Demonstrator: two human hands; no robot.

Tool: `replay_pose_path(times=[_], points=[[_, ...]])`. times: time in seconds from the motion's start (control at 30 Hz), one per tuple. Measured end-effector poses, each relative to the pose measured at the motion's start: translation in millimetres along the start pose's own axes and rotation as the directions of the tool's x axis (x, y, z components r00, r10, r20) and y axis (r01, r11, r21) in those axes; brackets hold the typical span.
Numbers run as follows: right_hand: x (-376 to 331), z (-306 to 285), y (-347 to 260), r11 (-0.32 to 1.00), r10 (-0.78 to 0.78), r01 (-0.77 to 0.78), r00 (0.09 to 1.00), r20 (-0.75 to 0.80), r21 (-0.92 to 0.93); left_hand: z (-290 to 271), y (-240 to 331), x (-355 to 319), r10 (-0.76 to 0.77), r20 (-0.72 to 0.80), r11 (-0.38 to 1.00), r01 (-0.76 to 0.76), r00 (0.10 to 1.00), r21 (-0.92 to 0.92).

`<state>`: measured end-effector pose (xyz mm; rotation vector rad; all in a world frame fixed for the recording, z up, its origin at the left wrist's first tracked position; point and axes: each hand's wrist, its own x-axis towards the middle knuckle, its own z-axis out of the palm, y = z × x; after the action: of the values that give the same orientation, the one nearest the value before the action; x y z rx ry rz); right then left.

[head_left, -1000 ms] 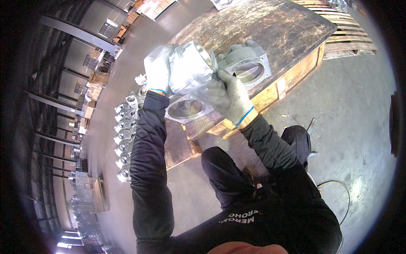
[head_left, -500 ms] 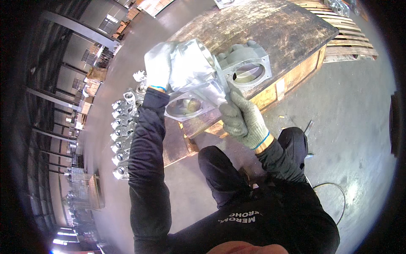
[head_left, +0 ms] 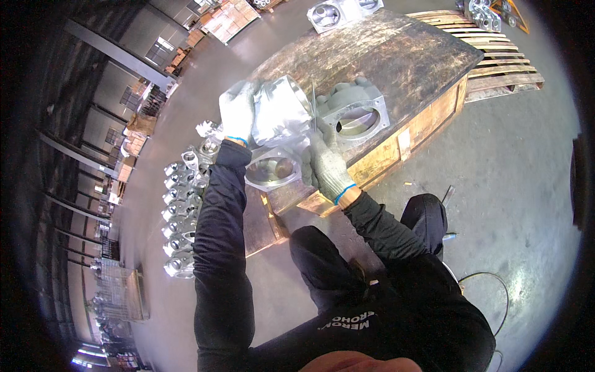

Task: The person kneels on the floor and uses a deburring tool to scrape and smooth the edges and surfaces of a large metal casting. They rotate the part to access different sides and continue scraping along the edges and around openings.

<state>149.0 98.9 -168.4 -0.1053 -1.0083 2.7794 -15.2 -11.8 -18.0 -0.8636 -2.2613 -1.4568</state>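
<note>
A large shiny metal casting (head_left: 282, 127) with a round flanged opening rests at the near corner of a worn wooden crate (head_left: 396, 56). My left hand (head_left: 237, 111), in a grey knit glove, grips its left side. My right hand (head_left: 327, 167), gloved too, holds a thin blade-like tool (head_left: 313, 105) upright against the casting's right edge. A second grey casting (head_left: 354, 113) with a round bore lies on the crate just right of the tool.
A row of several similar metal castings (head_left: 183, 204) lies on the concrete floor at my left. More castings (head_left: 338, 11) sit beyond the crate. A wooden pallet (head_left: 502, 68) lies at the right. A cable (head_left: 489, 285) runs on the floor by my knee.
My right hand has risen from below the casting to its right edge and now holds the thin tool there. My left hand keeps its grip.
</note>
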Motion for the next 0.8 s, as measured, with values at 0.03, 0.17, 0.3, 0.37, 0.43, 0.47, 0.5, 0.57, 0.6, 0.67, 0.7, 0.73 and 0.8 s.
replay_pose_path(times=[0.03,0.17,0.3,0.37,0.43,0.47,0.5,0.57,0.6,0.67,0.7,0.73,0.8], points=[[-1,-2,3,0.994,-0.031,0.028,0.999,-0.03,-0.109,0,0,-1,-0.027,0.001,1.0,0.027,1.0,0.014],[-11,-6,6,0.919,-0.171,0.155,0.985,-0.012,-0.362,1,-1,0,-0.008,-0.006,0.997,0.008,1.0,0.077],[-8,-4,2,0.871,-0.304,0.3,0.951,0.054,-0.39,-1,-2,2,0.102,0.035,0.961,-0.107,0.994,0.256],[-7,0,0,0.894,-0.257,0.244,0.966,0.016,-0.375,-1,-4,2,0.179,0.056,0.938,-0.188,0.982,0.293],[-12,5,-2,0.736,-0.388,0.302,0.922,-0.012,-0.606,-1,-7,2,0.226,0.065,0.917,-0.235,0.972,0.322],[-12,8,-6,0.83,-0.275,0.216,0.961,-0.041,-0.514,-1,-8,3,0.035,0.017,0.996,-0.036,0.999,0.083],[-13,12,-10,0.888,-0.221,0.174,0.973,-0.064,-0.426,-1,-9,3,0.017,-0.008,0.994,-0.016,1.0,0.11],[-7,16,-26,0.809,-0.224,0.149,0.972,-0.064,-0.568,-3,-11,2,0.016,-0.015,0.991,-0.014,1.0,0.131],[1,14,-29,0.861,-0.269,0.225,0.962,-0.034,-0.457,-3,-12,3,-0.026,-0.023,0.995,0.028,0.999,0.094],[3,10,-41,0.977,-0.045,0.035,0.998,-0.042,-0.208,-4,-15,3,0.025,-0.019,0.993,-0.023,1.0,0.115],[-3,8,-49,0.989,0.1,-0.099,0.995,-0.003,-0.113,-4,-15,4,0.051,-0.015,0.991,-0.048,0.999,0.122],[-8,3,-50,0.979,0.199,-0.199,0.98,-0.004,-0.034,-4,-16,5,0.042,-0.022,0.99,-0.039,0.999,0.136],[-7,-8,-46,0.948,0.301,-0.306,0.951,0.064,0.092,-4,-16,6,0.025,-0.045,0.986,-0.017,0.999,0.166]])
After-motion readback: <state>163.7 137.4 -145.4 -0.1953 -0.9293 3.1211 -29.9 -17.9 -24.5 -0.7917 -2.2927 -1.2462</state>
